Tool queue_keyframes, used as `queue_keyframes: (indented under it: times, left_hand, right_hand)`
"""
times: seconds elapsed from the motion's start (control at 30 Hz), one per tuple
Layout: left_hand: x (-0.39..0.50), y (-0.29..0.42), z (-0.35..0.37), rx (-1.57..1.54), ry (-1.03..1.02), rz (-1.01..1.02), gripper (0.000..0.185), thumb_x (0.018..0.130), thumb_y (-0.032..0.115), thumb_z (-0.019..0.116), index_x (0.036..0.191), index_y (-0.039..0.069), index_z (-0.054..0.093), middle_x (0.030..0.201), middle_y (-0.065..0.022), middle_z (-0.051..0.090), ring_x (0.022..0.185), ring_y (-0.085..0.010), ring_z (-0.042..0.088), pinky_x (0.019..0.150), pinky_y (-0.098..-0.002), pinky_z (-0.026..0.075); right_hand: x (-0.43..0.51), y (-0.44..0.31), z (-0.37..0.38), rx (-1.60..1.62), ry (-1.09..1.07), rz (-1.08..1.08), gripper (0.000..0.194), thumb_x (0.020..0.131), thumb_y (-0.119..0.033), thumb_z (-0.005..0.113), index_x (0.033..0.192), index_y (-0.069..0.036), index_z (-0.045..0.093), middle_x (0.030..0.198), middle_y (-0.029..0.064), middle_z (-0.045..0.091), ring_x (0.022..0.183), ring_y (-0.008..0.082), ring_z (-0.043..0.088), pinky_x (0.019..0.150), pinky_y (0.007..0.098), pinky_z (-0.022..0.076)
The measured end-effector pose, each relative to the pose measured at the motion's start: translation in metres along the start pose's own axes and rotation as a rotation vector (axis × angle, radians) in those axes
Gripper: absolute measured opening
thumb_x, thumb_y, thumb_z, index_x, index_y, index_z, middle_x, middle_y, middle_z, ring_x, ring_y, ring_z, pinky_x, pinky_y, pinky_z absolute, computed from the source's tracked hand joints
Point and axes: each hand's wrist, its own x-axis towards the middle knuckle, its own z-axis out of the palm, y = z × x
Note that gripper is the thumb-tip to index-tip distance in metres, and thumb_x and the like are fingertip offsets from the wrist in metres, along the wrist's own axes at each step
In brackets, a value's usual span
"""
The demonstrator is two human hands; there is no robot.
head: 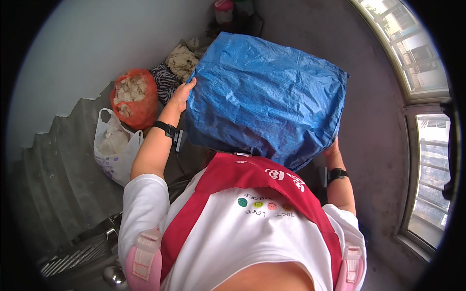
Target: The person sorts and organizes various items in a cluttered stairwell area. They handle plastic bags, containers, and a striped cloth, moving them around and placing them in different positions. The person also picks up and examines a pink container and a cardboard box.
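Note:
A large, creased blue woven plastic sheet or bag [265, 94] is held up in front of my chest, spread wide between both hands. My left hand [185, 95] grips its left edge, with the thumb lying on the front face. At the lower right edge, my right hand [331, 147] holds it from the side, and most of its fingers are hidden behind the plastic. What the blue plastic contains or covers cannot be seen.
Left of me stand a red plastic bag [145, 105] of pale scraps, a white plastic bag [118, 156], a zebra-striped bundle [164, 82] and crumpled pale material [182, 62]. Stairs [69, 160] lie left, a pink-lidded tub [223, 12] at the far corner, a window [431, 163] right.

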Motion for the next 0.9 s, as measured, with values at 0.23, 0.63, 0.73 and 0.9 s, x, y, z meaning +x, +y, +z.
queue_keyframes:
  times: [0.23, 0.63, 0.73, 0.9]
  left_hand:
    - [0.004, -0.012, -0.018, -0.065, 0.092, -0.104, 0.041, 0.087, 0.035, 0.051, 0.11, 0.001, 0.053, 0.103, -0.0109, 0.06, 0.092, -0.0226, 0.058, 0.081, -0.0388, 0.047]
    - [-0.019, -0.002, -0.018, 0.011, 0.193, 0.009, 0.044, 0.086, 0.035, 0.053, 0.111, -0.001, 0.053, 0.107, -0.0112, 0.058, 0.095, -0.0213, 0.056, 0.083, -0.0346, 0.044]
    - [-0.04, 0.02, -0.008, 0.109, 0.215, 0.158, 0.039, 0.085, 0.034, 0.056, 0.103, -0.001, 0.057, 0.099, -0.0087, 0.059, 0.088, -0.0168, 0.056, 0.077, -0.0298, 0.045]
    - [-0.061, 0.046, 0.031, 0.186, 0.194, 0.352, 0.028, 0.083, 0.033, 0.059, 0.081, 0.004, 0.059, 0.077, -0.001, 0.059, 0.068, -0.0095, 0.054, 0.063, -0.0249, 0.043]
  right_hand:
    - [-0.023, 0.009, 0.005, 0.138, -0.012, -0.005, 0.059, 0.086, -0.047, 0.043, 0.13, -0.007, 0.037, 0.129, 0.0126, 0.043, 0.117, 0.0299, 0.042, 0.1, 0.0435, 0.0314]
    - [0.012, -0.007, 0.002, -0.137, 0.234, 0.091, 0.026, 0.077, -0.007, 0.04, 0.094, 0.003, 0.057, 0.092, 0.0128, 0.061, 0.085, 0.024, 0.06, 0.081, 0.0344, 0.0473]
    - [0.021, 0.002, -0.022, -0.064, 0.288, 0.252, 0.023, 0.075, -0.003, 0.039, 0.085, 0.009, 0.055, 0.082, 0.0164, 0.061, 0.072, 0.0259, 0.061, 0.074, 0.0377, 0.0506]
    - [0.041, -0.001, -0.029, -0.937, 0.488, 0.496, 0.026, 0.078, -0.011, 0.046, 0.094, 0.009, 0.053, 0.085, 0.0182, 0.061, 0.078, 0.0269, 0.062, 0.075, 0.0399, 0.0496]
